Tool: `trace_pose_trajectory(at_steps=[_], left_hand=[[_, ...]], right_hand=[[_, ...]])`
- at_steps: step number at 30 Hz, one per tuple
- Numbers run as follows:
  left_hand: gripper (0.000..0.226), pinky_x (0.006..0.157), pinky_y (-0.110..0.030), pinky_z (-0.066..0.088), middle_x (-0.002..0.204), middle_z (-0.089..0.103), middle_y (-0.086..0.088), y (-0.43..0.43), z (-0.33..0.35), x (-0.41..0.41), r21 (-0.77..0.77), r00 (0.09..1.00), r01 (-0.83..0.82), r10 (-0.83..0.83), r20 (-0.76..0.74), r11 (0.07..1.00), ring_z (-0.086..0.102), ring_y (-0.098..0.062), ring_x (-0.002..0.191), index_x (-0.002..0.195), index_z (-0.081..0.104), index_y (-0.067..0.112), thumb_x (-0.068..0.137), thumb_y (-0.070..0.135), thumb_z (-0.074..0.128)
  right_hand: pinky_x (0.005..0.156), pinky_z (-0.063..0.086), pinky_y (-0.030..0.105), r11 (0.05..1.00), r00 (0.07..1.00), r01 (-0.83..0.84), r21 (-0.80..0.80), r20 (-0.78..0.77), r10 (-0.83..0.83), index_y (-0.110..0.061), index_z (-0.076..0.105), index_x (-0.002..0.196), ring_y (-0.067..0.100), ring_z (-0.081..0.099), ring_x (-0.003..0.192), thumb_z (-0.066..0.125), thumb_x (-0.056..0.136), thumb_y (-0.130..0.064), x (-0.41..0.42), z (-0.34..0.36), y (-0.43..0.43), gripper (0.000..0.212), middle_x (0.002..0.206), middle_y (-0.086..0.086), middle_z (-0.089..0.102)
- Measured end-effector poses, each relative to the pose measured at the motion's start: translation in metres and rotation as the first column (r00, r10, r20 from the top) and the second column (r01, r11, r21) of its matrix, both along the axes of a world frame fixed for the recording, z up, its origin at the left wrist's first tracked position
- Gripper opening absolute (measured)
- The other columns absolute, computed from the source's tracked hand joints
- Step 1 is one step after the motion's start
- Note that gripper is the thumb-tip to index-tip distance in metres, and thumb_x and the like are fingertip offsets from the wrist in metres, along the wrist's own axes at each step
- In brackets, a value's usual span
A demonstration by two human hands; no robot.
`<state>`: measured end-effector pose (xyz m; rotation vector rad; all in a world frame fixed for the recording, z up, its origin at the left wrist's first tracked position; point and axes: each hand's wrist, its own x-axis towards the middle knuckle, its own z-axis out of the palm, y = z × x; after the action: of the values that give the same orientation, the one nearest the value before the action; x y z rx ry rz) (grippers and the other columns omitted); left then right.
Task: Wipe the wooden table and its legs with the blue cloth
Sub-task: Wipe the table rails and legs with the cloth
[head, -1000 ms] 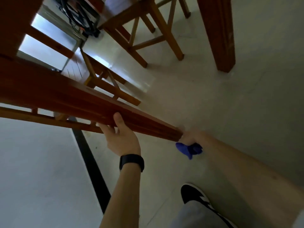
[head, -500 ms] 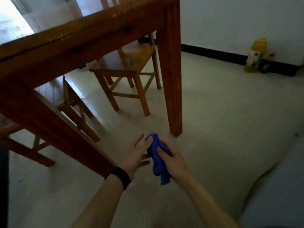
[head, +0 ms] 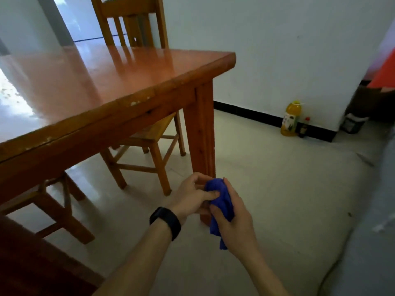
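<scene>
Pale floor [head: 277,189] by wooden table [head: 106,82]; blue cloth [head: 221,196] (bunched) gripped by left hand [head: 192,195] and right hand [head: 236,228].

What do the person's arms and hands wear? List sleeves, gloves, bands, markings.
No sleeves in view; the left hand and right hand are ungloved. A black band, wide like a watch strap, circles the left wrist; the right wrist is bare.

This is looking like the dining room of a home. A glossy reddish-brown wooden table [head: 119,82] is standing on a pale tiled floor [head: 277,189], with plain slat-backed wooden chairs [head: 130,20] sitting pushed in around it. A white plastered wall [head: 277,50] with a black skirting strip [head: 245,113] is closing off the room. A large yellow plastic bottle [head: 291,119] and a small dark red-capped bottle [head: 303,128] are standing against it.
</scene>
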<state>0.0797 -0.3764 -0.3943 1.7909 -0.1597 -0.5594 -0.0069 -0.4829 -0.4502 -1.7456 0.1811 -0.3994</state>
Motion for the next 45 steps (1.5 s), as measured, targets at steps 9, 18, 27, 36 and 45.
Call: trace_pose_trajectory(at_steps=[9, 18, 27, 36, 45], left_hand=[[0.065, 0.096, -0.027, 0.038, 0.147, 0.038, 0.018, -0.009, 0.06, 0.069, -0.086, 0.937, -0.142, 0.162, 0.31, 0.986, 0.048, 0.002, 0.118, 0.153, 0.02, 0.042, 0.099, 0.041, 0.056], [0.06, 0.067, 0.01, 0.029, 0.162, 0.017, 0.008, -0.044, 0.017, 0.11, 0.015, 0.802, -0.212, 0.165, 0.574, 0.977, 0.029, 0.008, 0.13, 0.155, 0.004, 0.043, 0.107, 0.03, 0.036], [0.05, 0.089, -0.008, 0.043, 0.141, 0.037, 0.022, -0.07, -0.044, 0.141, -0.176, 0.619, -0.362, 0.377, 0.689, 0.915, 0.046, 0.012, 0.118, 0.153, 0.01, 0.045, 0.106, 0.039, 0.028], [0.052, 0.105, -0.026, 0.04, 0.148, 0.026, 0.037, -0.081, -0.055, 0.132, -0.193, 0.616, -0.431, 0.443, 0.651, 0.882, 0.036, 0.009, 0.133, 0.15, 0.004, 0.054, 0.103, 0.046, 0.024], [0.069, 0.085, -0.024, 0.056, 0.145, 0.049, -0.005, -0.067, -0.068, 0.124, -0.048, 0.615, -0.447, 0.347, 0.708, 0.893, 0.061, -0.012, 0.115, 0.15, 0.001, 0.054, 0.091, 0.076, 0.027]], right_hand=[[0.099, 0.041, 0.016, 0.916, 0.886, 0.382, -0.12, 0.328, -0.327, -0.034, 0.035, 0.148, -0.002, 0.047, 0.12, 0.057, 0.099, -0.022, 0.131, 0.124, -0.026, 0.054, 0.137, -0.015, 0.047], [0.098, 0.045, 0.028, 0.645, 0.993, -0.022, -0.764, -0.09, -0.072, -0.028, 0.043, 0.145, 0.025, 0.054, 0.119, 0.054, 0.098, -0.019, 0.147, -0.01, -0.081, 0.049, 0.144, 0.003, 0.041], [0.108, 0.038, 0.017, 0.842, 0.873, 0.311, -0.441, 0.483, -0.07, -0.022, 0.035, 0.149, 0.013, 0.039, 0.13, 0.036, 0.106, -0.034, 0.187, 0.01, -0.072, 0.045, 0.146, 0.009, 0.032], [0.091, 0.05, 0.033, 0.884, 0.977, -0.051, -0.465, -0.207, -0.052, -0.032, 0.022, 0.154, 0.033, 0.054, 0.118, 0.062, 0.093, -0.012, 0.148, -0.181, -0.087, 0.076, 0.143, 0.014, 0.038], [0.095, 0.048, 0.026, 0.917, 0.915, 0.255, -0.307, 0.383, -0.126, -0.023, 0.022, 0.154, 0.026, 0.049, 0.114, 0.047, 0.1, -0.019, 0.18, -0.078, -0.035, 0.06, 0.145, 0.018, 0.021]])
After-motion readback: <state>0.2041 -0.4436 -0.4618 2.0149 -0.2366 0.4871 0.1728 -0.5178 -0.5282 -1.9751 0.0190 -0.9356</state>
